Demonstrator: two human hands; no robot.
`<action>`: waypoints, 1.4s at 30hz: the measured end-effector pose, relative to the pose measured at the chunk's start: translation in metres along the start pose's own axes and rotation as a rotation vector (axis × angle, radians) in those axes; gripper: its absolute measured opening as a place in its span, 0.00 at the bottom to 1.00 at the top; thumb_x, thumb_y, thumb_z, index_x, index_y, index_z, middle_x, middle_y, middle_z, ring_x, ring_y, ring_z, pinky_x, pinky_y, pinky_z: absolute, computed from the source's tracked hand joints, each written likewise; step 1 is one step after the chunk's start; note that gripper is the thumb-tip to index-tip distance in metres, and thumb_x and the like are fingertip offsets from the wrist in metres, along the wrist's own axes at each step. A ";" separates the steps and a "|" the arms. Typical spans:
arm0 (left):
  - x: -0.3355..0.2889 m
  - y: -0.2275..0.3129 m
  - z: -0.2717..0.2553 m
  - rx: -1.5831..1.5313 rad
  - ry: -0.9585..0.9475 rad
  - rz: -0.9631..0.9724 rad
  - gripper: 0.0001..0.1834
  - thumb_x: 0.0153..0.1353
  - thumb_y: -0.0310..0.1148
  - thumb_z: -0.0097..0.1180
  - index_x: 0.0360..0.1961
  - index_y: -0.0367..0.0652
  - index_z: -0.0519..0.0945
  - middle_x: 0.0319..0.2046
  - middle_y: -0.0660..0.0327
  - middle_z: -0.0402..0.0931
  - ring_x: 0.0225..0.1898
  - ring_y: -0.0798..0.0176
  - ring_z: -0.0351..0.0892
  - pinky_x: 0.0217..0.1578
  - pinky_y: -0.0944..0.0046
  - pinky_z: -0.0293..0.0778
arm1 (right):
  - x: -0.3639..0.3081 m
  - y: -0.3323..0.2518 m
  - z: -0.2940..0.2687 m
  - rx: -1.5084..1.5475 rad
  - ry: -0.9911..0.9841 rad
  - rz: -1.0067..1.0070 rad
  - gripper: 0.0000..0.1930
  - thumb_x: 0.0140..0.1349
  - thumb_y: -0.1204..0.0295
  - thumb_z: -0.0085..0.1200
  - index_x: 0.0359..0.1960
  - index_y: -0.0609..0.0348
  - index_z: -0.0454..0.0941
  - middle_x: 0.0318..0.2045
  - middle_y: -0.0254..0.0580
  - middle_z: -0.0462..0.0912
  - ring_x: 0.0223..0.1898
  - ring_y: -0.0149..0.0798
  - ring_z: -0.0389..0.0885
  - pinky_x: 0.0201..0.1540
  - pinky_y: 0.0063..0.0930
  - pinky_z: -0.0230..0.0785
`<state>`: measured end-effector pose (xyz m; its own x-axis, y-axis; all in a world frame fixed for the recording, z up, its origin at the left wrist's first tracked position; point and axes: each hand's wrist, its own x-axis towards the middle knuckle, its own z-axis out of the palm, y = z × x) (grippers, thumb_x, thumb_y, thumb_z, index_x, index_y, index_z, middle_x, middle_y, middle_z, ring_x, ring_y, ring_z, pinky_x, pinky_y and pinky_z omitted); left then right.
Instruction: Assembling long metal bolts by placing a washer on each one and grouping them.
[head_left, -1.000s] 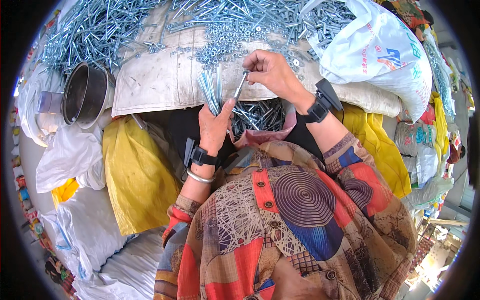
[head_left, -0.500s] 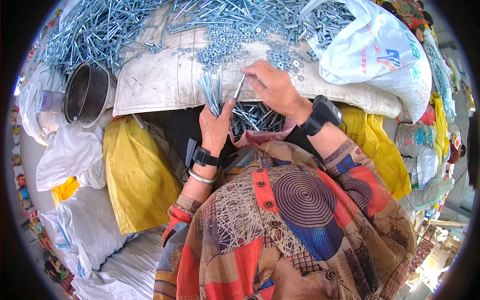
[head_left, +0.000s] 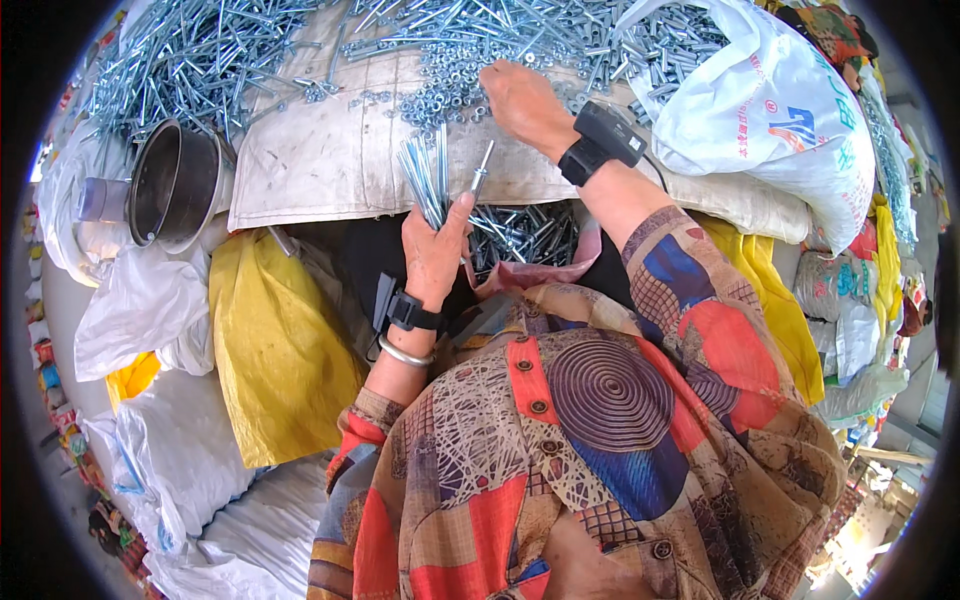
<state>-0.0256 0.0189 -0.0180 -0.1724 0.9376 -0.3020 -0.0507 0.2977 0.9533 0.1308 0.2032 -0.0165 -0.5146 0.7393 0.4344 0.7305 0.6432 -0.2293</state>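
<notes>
My left hand is closed round a bundle of long thin metal bolts standing up from the fist. Between its thumb and fingers one bolt with a sleeve leans to the right, apart from the bundle. Over the cloth, my right hand reaches to the edge of a heap of small nuts. Its fingertips are curled together and face down; whatever they pinch is hidden. Below the hands, a pink bag lies open, full of sleeved bolts.
Long bolts are heaped at the far left, and short metal sleeves at the far right beside a white plastic bag. A dark metal pot stands left of the cloth. Yellow sacks hang at both sides.
My right hand has moved away from the sleeved bolt, forward to the nuts. My left hand stays almost in place, still holding the bundle and that bolt.
</notes>
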 end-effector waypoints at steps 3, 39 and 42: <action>0.001 0.002 -0.003 0.006 0.000 -0.009 0.16 0.63 0.41 0.62 0.33 0.37 0.75 0.20 0.63 0.75 0.16 0.74 0.69 0.16 0.72 0.64 | -0.004 0.001 -0.015 0.313 -0.058 0.141 0.08 0.54 0.76 0.54 0.35 0.64 0.80 0.30 0.49 0.82 0.30 0.47 0.81 0.35 0.37 0.74; 0.027 0.032 -0.004 0.077 0.099 0.139 0.16 0.65 0.43 0.59 0.34 0.39 0.78 0.15 0.67 0.71 0.14 0.74 0.67 0.15 0.72 0.60 | -0.034 -0.050 -0.096 1.129 0.090 0.244 0.09 0.65 0.71 0.57 0.37 0.66 0.78 0.31 0.37 0.83 0.33 0.27 0.81 0.38 0.21 0.75; 0.031 0.050 -0.002 0.009 0.088 0.178 0.12 0.62 0.38 0.63 0.33 0.40 0.80 0.15 0.69 0.70 0.14 0.75 0.66 0.15 0.73 0.59 | -0.034 -0.049 -0.088 0.912 0.073 0.196 0.09 0.63 0.72 0.57 0.40 0.66 0.78 0.30 0.42 0.82 0.32 0.34 0.82 0.35 0.27 0.73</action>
<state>-0.0354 0.0623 0.0204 -0.2634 0.9563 -0.1268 -0.0032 0.1305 0.9914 0.1524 0.1295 0.0570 -0.3678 0.8565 0.3622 0.1504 0.4392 -0.8857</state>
